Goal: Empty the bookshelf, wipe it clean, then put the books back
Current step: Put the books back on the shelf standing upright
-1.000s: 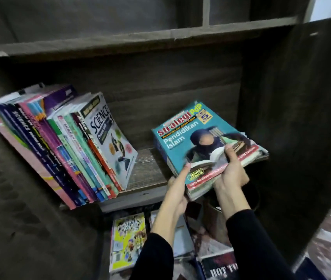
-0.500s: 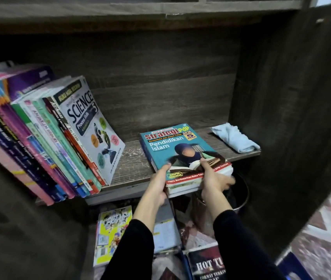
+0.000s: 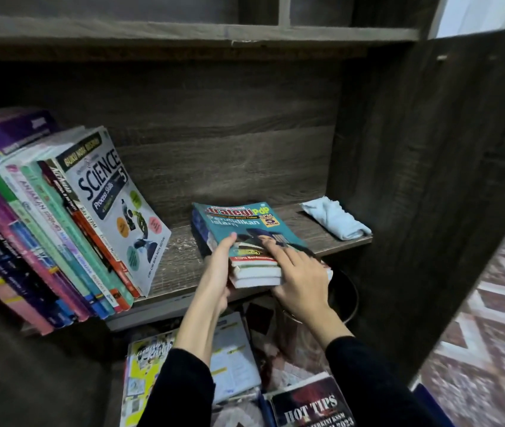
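Note:
A short stack of books with a teal "Strategi PdP" book (image 3: 245,220) on top lies flat on the dark wooden shelf board (image 3: 180,257), its front end past the board's edge. My left hand (image 3: 218,266) grips the stack's left front edge, thumb on the cover. My right hand (image 3: 300,278) rests over the front right corner with its fingers spread flat on the cover. A row of books (image 3: 69,229) leans at the left, fronted by a white "Science" book (image 3: 121,211). A folded light blue cloth (image 3: 334,221) lies at the board's right end.
The shelf's dark side wall (image 3: 414,180) stands close on the right. Below the board lie loose books, among them a yellow one (image 3: 143,374) and a "Hot Tips" one (image 3: 309,405), beside a dark round container (image 3: 345,297). Patterned carpet (image 3: 491,334) shows at right.
The stack came down from mid-air onto the shelf board and slid further in. My right hand shifted from gripping the front edge to lying flat on the cover.

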Demonstrator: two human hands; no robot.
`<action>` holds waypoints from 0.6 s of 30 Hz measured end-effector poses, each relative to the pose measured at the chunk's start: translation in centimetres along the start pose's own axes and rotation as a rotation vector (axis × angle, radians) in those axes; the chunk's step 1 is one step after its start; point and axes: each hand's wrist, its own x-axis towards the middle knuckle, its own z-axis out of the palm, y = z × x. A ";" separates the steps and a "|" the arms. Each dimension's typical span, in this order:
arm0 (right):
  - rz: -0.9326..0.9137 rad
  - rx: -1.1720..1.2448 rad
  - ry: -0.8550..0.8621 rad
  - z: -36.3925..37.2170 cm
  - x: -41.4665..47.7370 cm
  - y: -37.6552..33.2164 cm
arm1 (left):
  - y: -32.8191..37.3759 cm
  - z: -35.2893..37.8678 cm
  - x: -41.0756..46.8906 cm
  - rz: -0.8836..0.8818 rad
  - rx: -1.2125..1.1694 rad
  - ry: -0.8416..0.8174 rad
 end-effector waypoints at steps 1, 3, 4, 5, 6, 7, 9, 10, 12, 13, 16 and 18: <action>-0.002 0.003 0.056 -0.2 0.3 -0.2 | 0.3 0.2 -0.3 0.029 0.004 0.000; 0.052 0.011 0.144 -0.3 1.0 -0.9 | 0.8 0.2 -0.3 0.098 0.044 0.020; 0.104 0.025 0.174 -0.5 1.5 -1.4 | 1.0 0.2 -0.4 0.127 0.032 0.035; 0.173 0.060 0.203 -0.8 2.1 -1.8 | 1.0 0.1 -0.2 0.137 -0.003 0.044; 0.264 0.111 0.231 -1.3 2.6 -2.1 | 0.8 0.2 0.0 0.116 -0.054 0.042; 0.389 0.184 0.240 -2.3 3.2 -2.5 | 0.5 0.4 0.1 0.073 -0.089 0.048; 0.688 0.397 0.199 -4.2 3.9 -3.0 | -0.6 1.0 0.0 -0.061 -0.059 0.069; 0.820 0.535 0.213 -4.7 4.1 -2.9 | -1.2 1.4 -0.1 -0.124 -0.020 0.062; 1.020 0.914 0.328 -5.2 4.3 -2.8 | -1.7 2.1 -0.7 -0.163 -0.040 -0.034; 1.108 1.084 0.397 -5.1 4.4 -2.8 | -1.6 2.3 -1.0 -0.123 -0.095 -0.068; 1.312 1.318 0.490 -3.8 4.6 -3.2 | -1.1 2.2 -1.0 0.077 -0.183 0.005; 1.423 1.354 0.507 -2.8 4.4 -3.9 | -1.3 1.4 -0.6 0.124 -0.055 0.140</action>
